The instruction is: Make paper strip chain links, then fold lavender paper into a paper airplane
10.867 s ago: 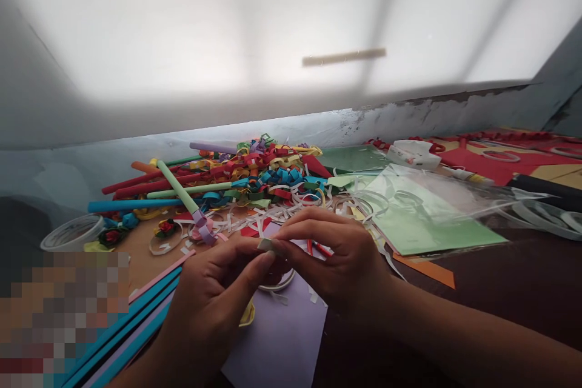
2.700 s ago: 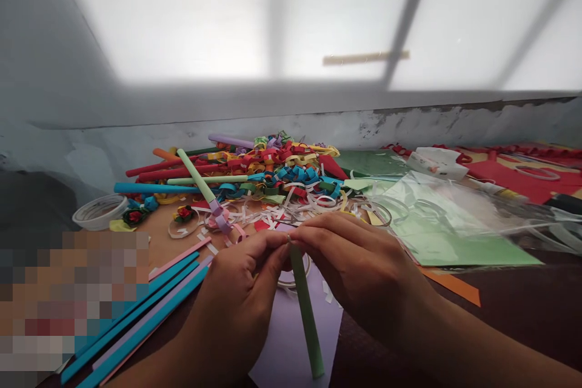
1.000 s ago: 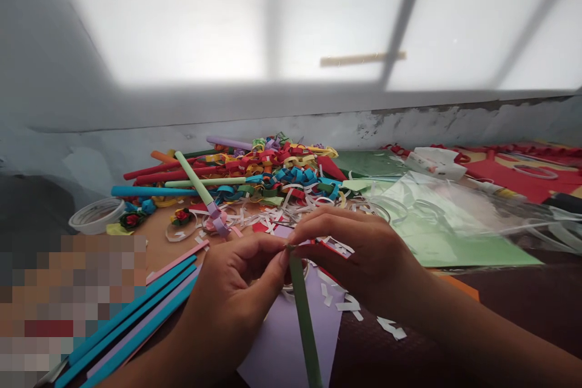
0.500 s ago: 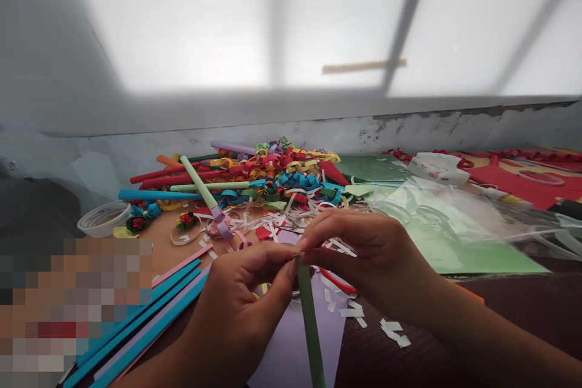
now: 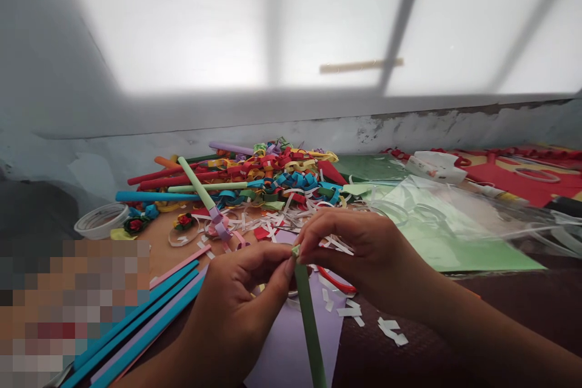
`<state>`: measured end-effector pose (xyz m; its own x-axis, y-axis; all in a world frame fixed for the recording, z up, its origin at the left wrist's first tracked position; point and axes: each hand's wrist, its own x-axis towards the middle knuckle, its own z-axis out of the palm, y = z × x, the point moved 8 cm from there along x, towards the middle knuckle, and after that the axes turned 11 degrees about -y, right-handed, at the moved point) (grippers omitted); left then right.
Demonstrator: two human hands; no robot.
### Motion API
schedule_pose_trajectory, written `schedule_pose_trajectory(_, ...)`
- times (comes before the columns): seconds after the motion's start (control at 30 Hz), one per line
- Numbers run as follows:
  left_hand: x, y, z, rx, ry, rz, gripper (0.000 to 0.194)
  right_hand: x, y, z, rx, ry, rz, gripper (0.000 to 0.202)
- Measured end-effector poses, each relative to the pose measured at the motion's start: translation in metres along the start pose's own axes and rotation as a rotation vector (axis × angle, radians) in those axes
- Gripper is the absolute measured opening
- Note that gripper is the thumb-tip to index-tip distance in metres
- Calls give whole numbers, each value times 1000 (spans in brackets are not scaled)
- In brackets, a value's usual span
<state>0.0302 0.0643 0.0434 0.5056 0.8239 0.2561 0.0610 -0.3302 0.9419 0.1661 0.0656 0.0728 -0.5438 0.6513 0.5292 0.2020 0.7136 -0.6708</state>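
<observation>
A long green paper strip point(image 5: 308, 321) hangs down from between my two hands, its upper end folded or curled into a small light-green bit. My left hand point(image 5: 248, 303) pinches that end between thumb and forefinger. From the right, the fingertips of my right hand point(image 5: 352, 248) close on the same small end, touching the left fingertips. Beneath the hands lies a purple paper sheet point(image 5: 291, 351), with white paper scraps point(image 5: 393, 332) to its right. Blue and purple paper strips point(image 5: 140, 318) lie left of my left wrist.
Paper chains point(image 5: 291, 179) in many colours, with rolled paper sticks, are heaped at the back. A tape roll point(image 5: 102, 221) sits at left. On the right are a light-green sheet point(image 5: 477, 248) under clear plastic and red paper point(image 5: 518, 179).
The light-green end between my fingertips shows a little more now. My hands keep nearly the same place and grip; the whole view has shifted slightly.
</observation>
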Motion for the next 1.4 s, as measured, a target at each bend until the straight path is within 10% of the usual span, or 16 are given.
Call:
schedule_pose_trajectory(0.57, 3, -22, 1, -401, -19, -138, 17, -3, -12, 5, -235, -16, -228, 13)
schedule_pose_trajectory(1.0, 3, -21, -1, -315, -1, -140, 13, -2, -2, 2, -216, 7, -100, 4)
schedule_pose_trajectory(1.23, 5, -39, -10, -365, 83, -216, 22, -4, 2, -19, -439, 225, -22, 30)
schedule_pose_trajectory(1.4, 6, -36, -7, -418, 72, -194, 23, -6, -14, 1, -481, 117, -279, 14)
